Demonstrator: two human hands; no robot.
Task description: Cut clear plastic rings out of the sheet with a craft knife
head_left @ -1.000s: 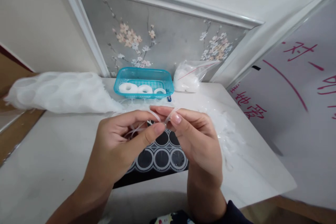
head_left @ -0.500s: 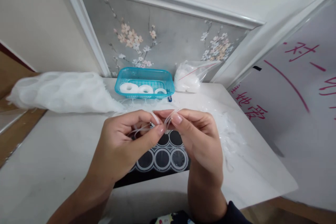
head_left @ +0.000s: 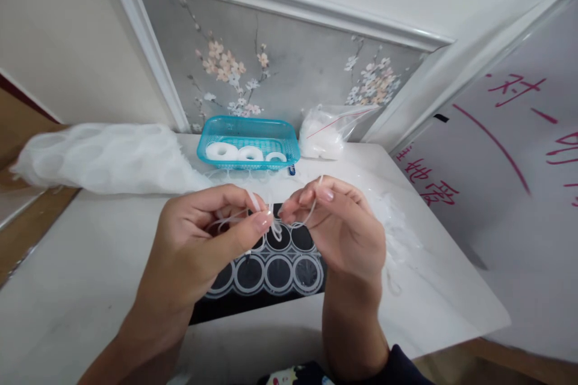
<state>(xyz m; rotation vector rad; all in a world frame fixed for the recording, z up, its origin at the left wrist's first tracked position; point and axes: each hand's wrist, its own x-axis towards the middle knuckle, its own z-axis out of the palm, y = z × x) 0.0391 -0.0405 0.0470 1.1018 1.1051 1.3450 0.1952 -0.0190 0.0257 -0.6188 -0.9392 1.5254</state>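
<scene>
My left hand (head_left: 194, 246) pinches several thin white plastic rings (head_left: 277, 232) between thumb and forefinger; some loop back over the fingers, others dangle from the fingertips. My right hand (head_left: 356, 234) is closed, thumb against forefinger, with one thin white ring (head_left: 312, 212) pinched there. Only a small gap separates the two hands. Beneath them lies a black mat (head_left: 198, 314) bearing rows of white-rimmed circles, partly hidden by the hands.
A blue basket (head_left: 291, 138) with white ring rolls stands at the back. Beside it sits a clear zip bag (head_left: 323, 135) of white material. A bundle of white sheeting (head_left: 103, 156) lies at left, and loose clear scraps (head_left: 401, 228) at right.
My hands have moved apart, the left shifting leftward. The rings, bunched between both hands before, now hang from my left fingertips, with one thin ring in my right hand.
</scene>
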